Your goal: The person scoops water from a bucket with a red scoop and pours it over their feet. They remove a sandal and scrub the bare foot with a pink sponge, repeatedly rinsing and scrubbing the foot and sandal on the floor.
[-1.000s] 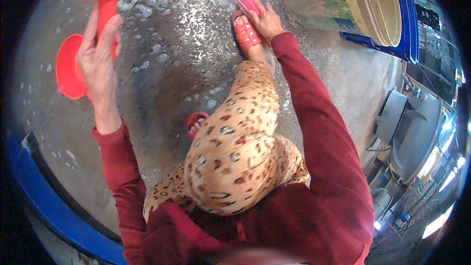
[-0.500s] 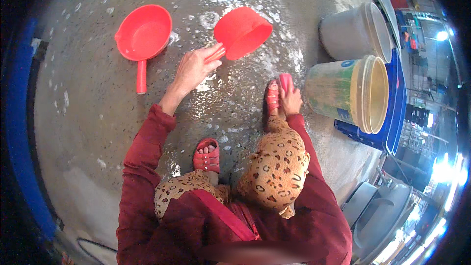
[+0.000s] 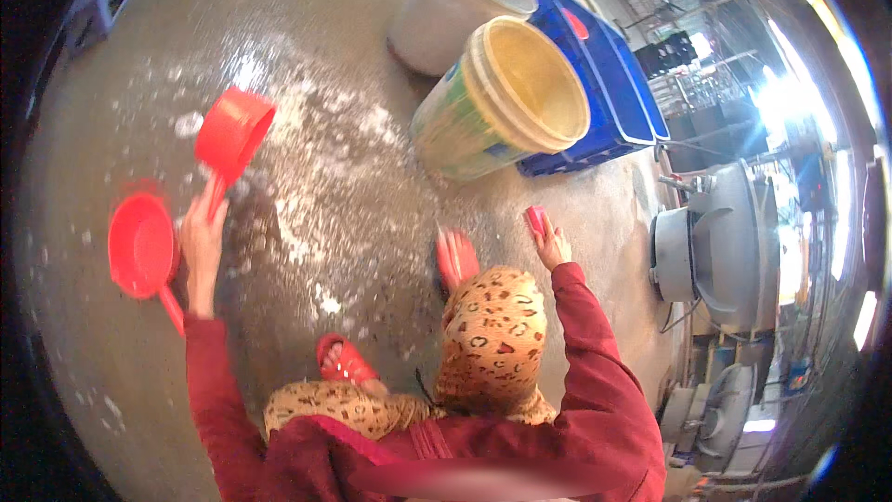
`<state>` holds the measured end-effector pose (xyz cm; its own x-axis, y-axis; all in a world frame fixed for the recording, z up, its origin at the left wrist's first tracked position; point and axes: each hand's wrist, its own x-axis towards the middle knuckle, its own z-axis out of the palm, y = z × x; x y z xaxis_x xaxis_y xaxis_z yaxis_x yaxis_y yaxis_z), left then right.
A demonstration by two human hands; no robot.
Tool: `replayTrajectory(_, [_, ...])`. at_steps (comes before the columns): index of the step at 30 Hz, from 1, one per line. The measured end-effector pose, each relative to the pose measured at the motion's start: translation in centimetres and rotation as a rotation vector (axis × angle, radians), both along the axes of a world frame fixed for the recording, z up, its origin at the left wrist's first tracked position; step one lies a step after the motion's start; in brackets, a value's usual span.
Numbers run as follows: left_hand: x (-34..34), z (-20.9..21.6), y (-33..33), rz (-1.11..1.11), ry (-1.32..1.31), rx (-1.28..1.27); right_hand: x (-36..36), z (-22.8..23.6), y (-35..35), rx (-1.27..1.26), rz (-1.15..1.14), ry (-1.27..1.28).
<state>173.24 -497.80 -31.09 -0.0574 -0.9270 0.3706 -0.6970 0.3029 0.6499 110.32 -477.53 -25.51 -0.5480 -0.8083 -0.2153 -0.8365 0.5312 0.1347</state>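
On the left, my left hand [image 3: 201, 246] is closed round the handle of a red plastic water dipper [image 3: 228, 135], whose cup is tipped on its side, opening to the right. A second red dipper [image 3: 142, 246] lies on the wet floor just left of that hand, its cup facing up and its handle pointing toward me. My right hand [image 3: 554, 246] reaches forward on the right, beyond my knee, with its fingers round a small pink oblong block [image 3: 535, 219]. Whether the block is a brush or a sponge I cannot make out.
A yellowish bucket [image 3: 446, 135] and a grey bucket [image 3: 418, 28] stand ahead, beside a blue crate [image 3: 595, 84]. Foamy water covers the concrete floor [image 3: 325, 195]. Grey machinery [image 3: 720, 246] stands at right, a blue stool [image 3: 102, 5] at far left.
The view has swung right, so buckets and dippers appear farther left. My right hand has moved from beside my foot out to the right with the pink block. The left keeps its dipper.
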Motion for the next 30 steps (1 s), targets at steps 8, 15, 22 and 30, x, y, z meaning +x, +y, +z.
replayTrajectory(8, [-11.2,14.7,-3.0,-0.269,0.293,-0.079,1.0,-8.4,-8.4,-0.038,-0.1,-0.17])
replayTrajectory(15, [-38.5,27.7,-9.9,-0.591,-0.307,-0.27,5.3,-7.4,-12.2,-0.194,-0.178,-0.758])
replayTrajectory(22, [-54.6,21.4,-9.9,-0.584,-0.936,-0.081,-0.1,-10.0,-9.1,-0.235,-0.37,-0.969])
replayTrajectory(30, [-53.2,20.3,-12.6,-0.648,-0.099,0.928,-0.5,-8.3,-9.2,-0.255,-0.267,-1.04])
